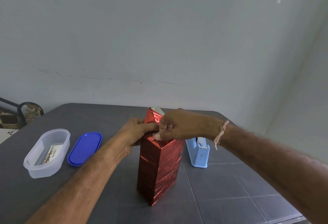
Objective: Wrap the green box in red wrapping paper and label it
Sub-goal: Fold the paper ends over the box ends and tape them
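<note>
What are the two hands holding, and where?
Both hold the upright red-wrapped box at its top end: the left hand grips its upper left side, the right hand pinches the folded paper there.

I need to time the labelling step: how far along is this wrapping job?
Done: red wrapping paper fully covers the upright sides; no green shows. In hand: left hand and right hand grip and fold the open top flaps. Left: closing that end, probably with the blue tape dispenser, then labelling; a printed card lies in the clear container.
</note>
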The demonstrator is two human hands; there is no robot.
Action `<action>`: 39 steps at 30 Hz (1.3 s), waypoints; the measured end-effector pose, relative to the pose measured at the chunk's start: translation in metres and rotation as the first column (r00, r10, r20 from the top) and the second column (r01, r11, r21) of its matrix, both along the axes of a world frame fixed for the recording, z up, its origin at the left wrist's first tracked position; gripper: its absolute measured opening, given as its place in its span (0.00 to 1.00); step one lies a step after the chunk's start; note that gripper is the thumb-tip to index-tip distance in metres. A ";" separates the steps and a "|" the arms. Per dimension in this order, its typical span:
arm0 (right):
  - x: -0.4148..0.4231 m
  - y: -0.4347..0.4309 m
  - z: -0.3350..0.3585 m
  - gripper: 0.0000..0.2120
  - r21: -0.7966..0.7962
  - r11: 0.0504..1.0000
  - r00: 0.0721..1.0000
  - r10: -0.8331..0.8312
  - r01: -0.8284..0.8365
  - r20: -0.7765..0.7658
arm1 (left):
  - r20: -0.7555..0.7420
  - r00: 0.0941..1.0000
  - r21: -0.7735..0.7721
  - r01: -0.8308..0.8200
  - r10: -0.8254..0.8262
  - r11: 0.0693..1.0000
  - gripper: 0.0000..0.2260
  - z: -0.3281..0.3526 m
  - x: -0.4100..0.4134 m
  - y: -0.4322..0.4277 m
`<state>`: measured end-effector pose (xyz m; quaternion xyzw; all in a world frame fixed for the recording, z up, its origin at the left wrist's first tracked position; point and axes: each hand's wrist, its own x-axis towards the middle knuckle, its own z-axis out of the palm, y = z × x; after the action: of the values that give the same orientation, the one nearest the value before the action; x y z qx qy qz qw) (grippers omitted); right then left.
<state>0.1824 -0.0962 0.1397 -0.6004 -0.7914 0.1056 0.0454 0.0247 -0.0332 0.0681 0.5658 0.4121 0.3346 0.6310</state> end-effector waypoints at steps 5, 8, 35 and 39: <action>0.001 -0.002 -0.005 0.15 0.044 0.999 1.000 -0.001 0.000 0.015 | -0.006 1.000 0.022 0.005 -0.004 1.000 0.08 -0.003 0.000 0.002; 0.003 -0.004 -0.008 0.15 0.082 0.997 1.000 -0.006 0.004 0.029 | 0.003 1.000 0.027 0.010 -0.010 1.000 0.07 -0.004 0.000 0.002; 0.022 0.007 -0.024 0.22 0.123 0.979 0.957 -0.128 0.165 -0.262 | -0.046 0.999 0.028 0.001 0.001 1.000 0.11 -0.006 0.002 0.004; 0.030 0.004 -0.020 0.21 0.096 0.986 0.938 -0.098 0.137 -0.332 | -0.070 0.997 0.038 0.017 -0.014 0.999 0.11 -0.005 0.001 0.007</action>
<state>0.2122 -0.0926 0.1198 -0.6171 -0.7406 0.1537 0.2170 0.0260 -0.0267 0.0630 0.5925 0.4230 0.3175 0.6077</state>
